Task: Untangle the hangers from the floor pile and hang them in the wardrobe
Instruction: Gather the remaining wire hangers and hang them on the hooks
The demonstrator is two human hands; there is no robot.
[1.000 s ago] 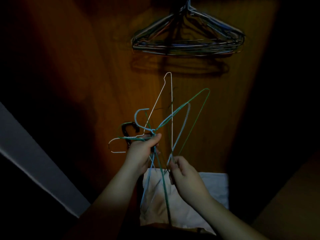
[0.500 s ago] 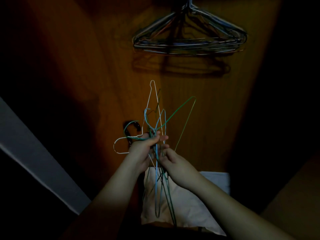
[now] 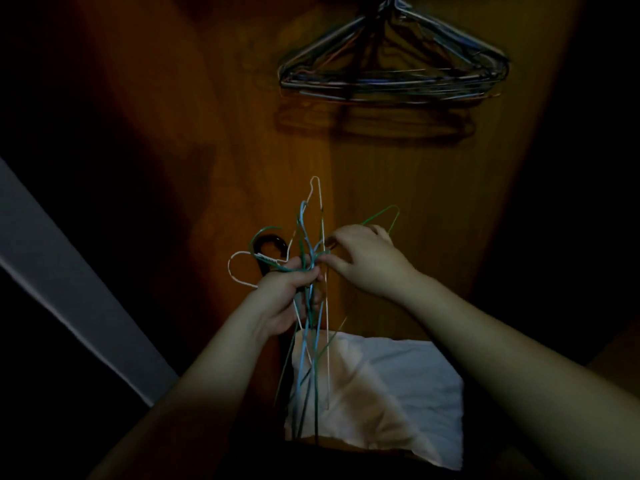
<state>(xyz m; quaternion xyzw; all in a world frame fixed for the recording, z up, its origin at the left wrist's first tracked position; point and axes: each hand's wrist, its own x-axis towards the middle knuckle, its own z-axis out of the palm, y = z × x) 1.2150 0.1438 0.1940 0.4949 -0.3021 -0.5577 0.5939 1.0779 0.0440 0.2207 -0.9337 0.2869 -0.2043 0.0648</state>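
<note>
My left hand (image 3: 289,296) is closed around the necks of a tangled bunch of wire hangers (image 3: 313,313), white, light blue and green, held upright in front of the wardrobe's wooden back panel (image 3: 346,161). Their hooks stick out to the left of my fist, and their bodies hang down below it. My right hand (image 3: 367,258) is raised beside the bunch, fingers pinching a green hanger (image 3: 389,216) near the necks. A row of several wire hangers (image 3: 394,69) hangs high at the upper right.
A folded white cloth (image 3: 398,386) lies on the wardrobe floor below my hands. A pale door edge or frame (image 3: 69,296) slants across the left. The wardrobe's sides are in deep shadow.
My right hand has moved up from the lower part of the bunch to the necks beside my left hand. The hangers have closed together from a spread fan into a narrower bundle.
</note>
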